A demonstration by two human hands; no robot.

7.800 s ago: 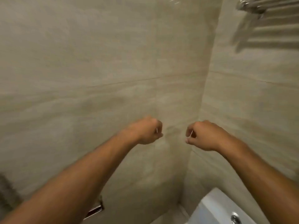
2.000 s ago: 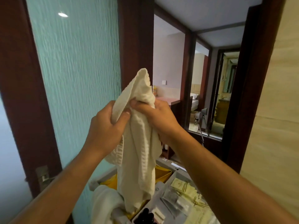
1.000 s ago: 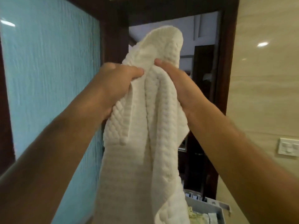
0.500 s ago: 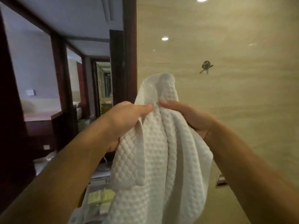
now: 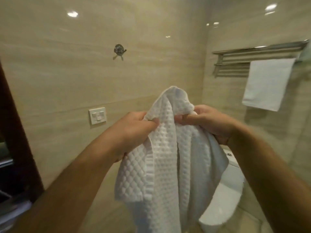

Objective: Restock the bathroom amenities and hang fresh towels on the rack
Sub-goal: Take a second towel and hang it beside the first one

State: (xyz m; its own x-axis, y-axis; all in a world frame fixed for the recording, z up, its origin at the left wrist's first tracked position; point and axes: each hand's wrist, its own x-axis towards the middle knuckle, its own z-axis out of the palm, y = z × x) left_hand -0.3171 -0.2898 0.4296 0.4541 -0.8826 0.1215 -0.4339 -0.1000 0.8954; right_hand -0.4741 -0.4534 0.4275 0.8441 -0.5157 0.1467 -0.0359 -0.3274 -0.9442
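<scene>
Towel (image 5: 168, 165) hangs bunched, left hand (image 5: 134, 130) and right hand (image 5: 208, 121) both curled tight around its top, rack (image 5: 252, 52) beyond.

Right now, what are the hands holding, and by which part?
Both grip one white waffle-weave towel near its bunched top: the left hand pinches a fold on one side, the right hand the other; the rest hangs down.

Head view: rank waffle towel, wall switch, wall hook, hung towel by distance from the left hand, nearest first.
1. waffle towel, gripped in the left hand.
2. wall switch, just left of it.
3. wall hook, higher on that wall.
4. hung towel, far right, on the rack.
</scene>
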